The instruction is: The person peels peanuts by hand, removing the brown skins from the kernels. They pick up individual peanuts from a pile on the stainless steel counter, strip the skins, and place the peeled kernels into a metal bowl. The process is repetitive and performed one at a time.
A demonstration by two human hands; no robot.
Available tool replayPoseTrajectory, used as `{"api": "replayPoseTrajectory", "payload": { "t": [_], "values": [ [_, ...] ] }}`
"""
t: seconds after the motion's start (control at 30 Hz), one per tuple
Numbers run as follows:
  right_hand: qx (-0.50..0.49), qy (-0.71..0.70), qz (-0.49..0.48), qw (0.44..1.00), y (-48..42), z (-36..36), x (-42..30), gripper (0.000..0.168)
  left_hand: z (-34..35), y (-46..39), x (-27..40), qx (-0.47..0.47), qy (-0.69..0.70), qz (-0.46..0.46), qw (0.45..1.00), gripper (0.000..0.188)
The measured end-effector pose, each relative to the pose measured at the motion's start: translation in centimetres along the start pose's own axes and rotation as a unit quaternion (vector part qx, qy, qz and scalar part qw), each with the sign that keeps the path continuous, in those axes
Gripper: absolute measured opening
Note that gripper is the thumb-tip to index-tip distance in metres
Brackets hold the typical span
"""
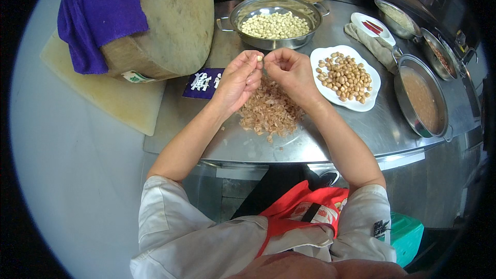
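Between the thumb and fingers of my left hand [241, 79] is one pale peeled peanut [259, 58]. My right hand [288, 70] is close beside it, thumb and fingertips pinched together; whether a bit of skin is between them is too small to tell. Under both hands lies a heap of brown peanut skins [271, 112] on the steel worktop. Just beyond the hands, a two-handled steel pan [237, 27] holds many peeled peanuts [275, 25]. To the right, unpeeled brown peanuts [345, 75] rest on a white scalloped plate [368, 104].
Thick round chopping blocks [178, 27] stand at the back, one draped with a purple towel [100, 11]. A steel pot of cloudy brownish liquid [420, 95] sits at right, near a folded cloth [370, 44] and a small plate with red strips [358, 19]. The worktop's front edge [267, 161] faces me.
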State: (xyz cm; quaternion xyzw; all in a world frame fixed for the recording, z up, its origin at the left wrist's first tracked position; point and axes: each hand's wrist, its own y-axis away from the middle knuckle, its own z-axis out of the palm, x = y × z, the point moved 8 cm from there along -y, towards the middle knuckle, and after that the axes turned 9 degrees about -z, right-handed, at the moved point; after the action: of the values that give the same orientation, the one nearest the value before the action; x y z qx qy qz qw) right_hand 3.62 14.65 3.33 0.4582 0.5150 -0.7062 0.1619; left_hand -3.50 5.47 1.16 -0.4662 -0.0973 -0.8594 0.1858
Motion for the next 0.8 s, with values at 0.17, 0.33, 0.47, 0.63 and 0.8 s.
{"api": "replayPoseTrajectory", "payload": {
  "t": [0.17,0.33,0.47,0.63,0.8],
  "values": [
    [-0.013,0.015,0.012,1.0,0.1,0.6,-0.7,0.016,0.0,0.2,0.1,0.011,-0.018,0.005,1.0,0.008],
    [-0.023,0.027,0.029,0.999,0.1,0.5,-0.1,0.016,0.1,0.1,0.3,0.005,-0.054,0.011,0.998,0.008],
    [-0.054,0.042,0.019,0.997,-0.1,0.6,-0.1,0.015,0.1,0.2,0.7,0.005,-0.107,0.022,0.994,0.009],
    [-0.083,0.046,0.034,0.995,0.0,0.8,-0.6,0.006,-0.3,0.1,0.5,-0.022,-0.1,0.003,0.995,0.013],
    [-0.087,0.126,-0.016,0.988,0.0,0.8,-1.0,0.008,-0.1,0.2,0.0,-0.02,-0.066,-0.026,0.997,0.012]
  ]
}}
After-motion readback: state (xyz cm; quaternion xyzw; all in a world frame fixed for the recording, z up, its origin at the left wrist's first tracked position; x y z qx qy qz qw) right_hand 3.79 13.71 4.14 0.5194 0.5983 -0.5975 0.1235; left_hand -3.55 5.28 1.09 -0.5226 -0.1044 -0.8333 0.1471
